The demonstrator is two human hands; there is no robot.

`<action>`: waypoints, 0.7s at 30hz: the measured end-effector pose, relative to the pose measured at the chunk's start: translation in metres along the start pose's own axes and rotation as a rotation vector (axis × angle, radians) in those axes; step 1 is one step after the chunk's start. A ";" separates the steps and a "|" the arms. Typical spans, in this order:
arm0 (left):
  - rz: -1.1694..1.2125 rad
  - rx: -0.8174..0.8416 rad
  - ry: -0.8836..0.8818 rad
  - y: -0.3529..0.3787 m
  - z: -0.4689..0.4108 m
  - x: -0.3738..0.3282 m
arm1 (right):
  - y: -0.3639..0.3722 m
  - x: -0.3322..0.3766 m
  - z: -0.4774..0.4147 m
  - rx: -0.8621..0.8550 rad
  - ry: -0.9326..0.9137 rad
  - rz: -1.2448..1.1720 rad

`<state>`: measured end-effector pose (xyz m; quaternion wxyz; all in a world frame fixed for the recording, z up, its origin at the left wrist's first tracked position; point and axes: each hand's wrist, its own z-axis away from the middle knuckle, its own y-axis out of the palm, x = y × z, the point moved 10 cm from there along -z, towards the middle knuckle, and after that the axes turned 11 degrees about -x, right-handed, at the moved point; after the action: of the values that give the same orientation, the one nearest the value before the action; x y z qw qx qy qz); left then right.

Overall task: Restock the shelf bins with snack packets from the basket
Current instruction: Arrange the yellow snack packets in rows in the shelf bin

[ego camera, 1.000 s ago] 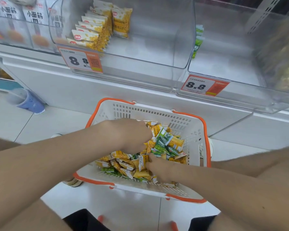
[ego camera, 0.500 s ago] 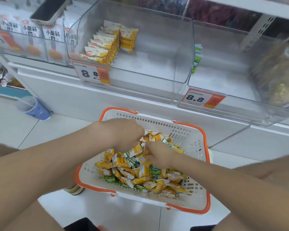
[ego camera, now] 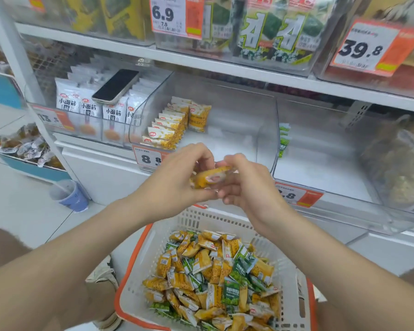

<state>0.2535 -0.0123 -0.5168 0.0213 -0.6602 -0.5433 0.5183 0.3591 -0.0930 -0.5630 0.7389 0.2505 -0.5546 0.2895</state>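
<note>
Left hand (ego camera: 177, 177), right hand (ego camera: 249, 185) together — both grips on yellow packet (ego camera: 209, 179)

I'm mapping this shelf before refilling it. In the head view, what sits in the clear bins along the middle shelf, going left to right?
white packets → row of yellow packets → green packets → blurred brownish snacks at the far right.
</note>
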 end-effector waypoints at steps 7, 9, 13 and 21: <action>0.669 -0.063 -0.559 0.006 0.000 0.029 | 0.000 0.042 -0.012 -0.071 -0.399 0.187; 0.714 -0.093 -0.624 0.008 0.001 0.036 | 0.004 0.040 -0.015 -0.063 -0.400 0.152; 0.611 -0.141 -0.614 -0.002 -0.005 0.047 | 0.010 0.032 -0.025 -0.061 -0.345 0.116; -0.221 -0.205 -0.177 -0.051 -0.043 0.044 | 0.023 0.054 -0.046 -0.062 -0.349 0.101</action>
<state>0.2435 0.0639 -0.4958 -0.0371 -0.5470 -0.6622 0.5108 0.3859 -0.0371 -0.5221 0.6234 0.2455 -0.6949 0.2612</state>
